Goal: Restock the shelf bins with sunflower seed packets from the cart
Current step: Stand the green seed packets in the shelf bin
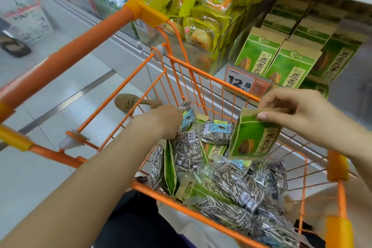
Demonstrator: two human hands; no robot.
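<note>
An orange wire cart [201, 74] holds several clear packets of striped sunflower seeds [227, 185] and green paper packets [203, 189]. My right hand [298, 112] pinches the top edge of one green sunflower seed packet [253, 137] and holds it upright above the cart's load. My left hand [161, 121] reaches down into the far left of the cart, fingers curled among the clear packets; what they hold is hidden. On the shelf at the upper right, a bin [291, 60] holds rows of the same green packets standing upright.
A price tag reading 12.8 [245, 82] hangs on the shelf edge behind the cart. Yellow snack bags [193, 6] fill the bin to the left. A white basket [30, 22] and another person's shoe [16, 46] are on the floor at far left. My own shoe [130, 102] shows beyond the cart.
</note>
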